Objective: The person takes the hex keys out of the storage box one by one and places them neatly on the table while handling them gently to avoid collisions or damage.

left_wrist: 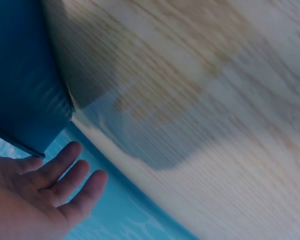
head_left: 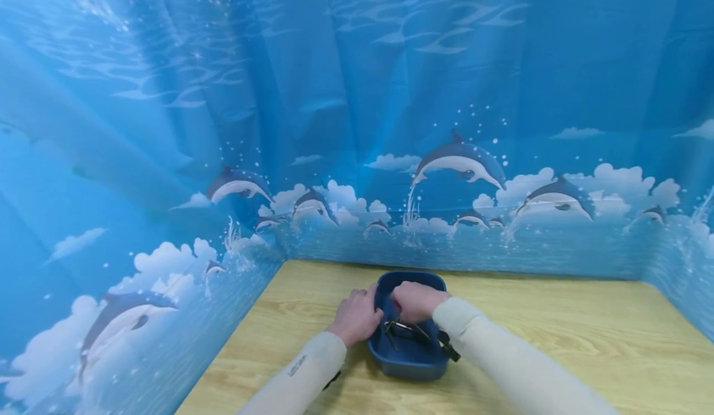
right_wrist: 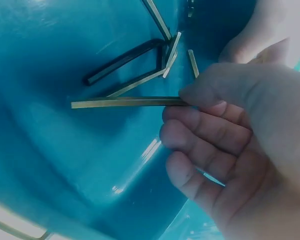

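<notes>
A deep blue plastic basin (head_left: 409,370) stands on the wooden table. My left hand (head_left: 357,316) holds its left rim, thumb over the edge and the other fingers loosely spread along the outer wall in the left wrist view. Inside the basin, my right hand (right_wrist: 225,130) pinches a brass-coloured hex key (right_wrist: 125,102) between thumb and index finger; the end in the grip is hidden. Beyond it on the basin floor lie a black hex key (right_wrist: 121,61), a bent brass one (right_wrist: 140,82) and several more thin metal pieces.
The wood-grain table (head_left: 563,334) extends on both sides of the basin. A blue curtain (head_left: 357,155) printed with dolphins encloses its back and sides. Dark wrist gear (head_left: 449,345) sits by the right cuff, over the basin's right rim in the head view.
</notes>
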`<state>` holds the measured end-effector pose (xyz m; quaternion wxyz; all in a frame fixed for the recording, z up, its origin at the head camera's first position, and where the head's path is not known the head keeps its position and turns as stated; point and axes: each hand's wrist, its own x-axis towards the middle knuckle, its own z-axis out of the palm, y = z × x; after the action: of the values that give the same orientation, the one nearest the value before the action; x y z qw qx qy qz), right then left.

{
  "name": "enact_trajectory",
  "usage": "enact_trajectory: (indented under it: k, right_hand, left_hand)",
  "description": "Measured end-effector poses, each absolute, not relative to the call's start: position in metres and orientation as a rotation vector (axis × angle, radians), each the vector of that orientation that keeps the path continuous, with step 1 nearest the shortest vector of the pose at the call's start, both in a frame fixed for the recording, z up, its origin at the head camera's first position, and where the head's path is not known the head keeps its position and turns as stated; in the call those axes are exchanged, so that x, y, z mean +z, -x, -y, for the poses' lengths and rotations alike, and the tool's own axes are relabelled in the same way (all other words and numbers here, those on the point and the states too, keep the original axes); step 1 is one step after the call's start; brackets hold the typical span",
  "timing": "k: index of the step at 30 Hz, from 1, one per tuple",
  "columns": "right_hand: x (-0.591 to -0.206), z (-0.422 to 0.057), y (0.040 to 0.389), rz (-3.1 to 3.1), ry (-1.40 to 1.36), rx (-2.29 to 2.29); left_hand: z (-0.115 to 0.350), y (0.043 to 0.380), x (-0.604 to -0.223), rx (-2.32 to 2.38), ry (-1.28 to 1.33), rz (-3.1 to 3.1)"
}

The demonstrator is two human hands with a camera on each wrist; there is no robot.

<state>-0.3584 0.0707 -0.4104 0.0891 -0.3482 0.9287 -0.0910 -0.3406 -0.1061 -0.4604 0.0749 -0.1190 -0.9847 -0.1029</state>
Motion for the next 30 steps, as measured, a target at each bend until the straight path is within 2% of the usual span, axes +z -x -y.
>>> enact_trajectory:
  k: [8,30]
  right_hand:
    - [-0.413,-0.084,0.357,-2.8,1.092,-0.428]
    - [-0.407,-0.114,0.334,-2.948,1.003,-0.738]
  left_hand:
    - [0.107,0.344,-0.464,-0.274,0.355,2.925]
    - [0.105,0.34,-0.461,-0.32,0.323,2.953]
